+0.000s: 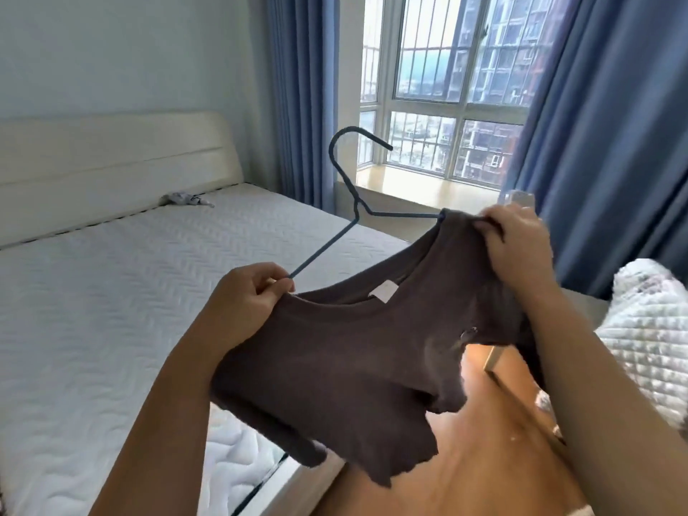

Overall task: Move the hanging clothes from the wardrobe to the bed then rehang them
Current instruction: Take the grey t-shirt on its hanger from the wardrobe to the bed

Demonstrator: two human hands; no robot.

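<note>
Forearms outstretched, left hand (247, 296) grip tight on brown top (353, 348) and hanger (324, 247), right hand (517, 240) grip bunching top's other shoulder.

The bed (111, 310) has a white quilted mattress and a cream headboard (111, 158). A small crumpled cloth (186, 200) lies on it close to the headboard. Beside the bed runs a wooden floor (484, 459).
</note>
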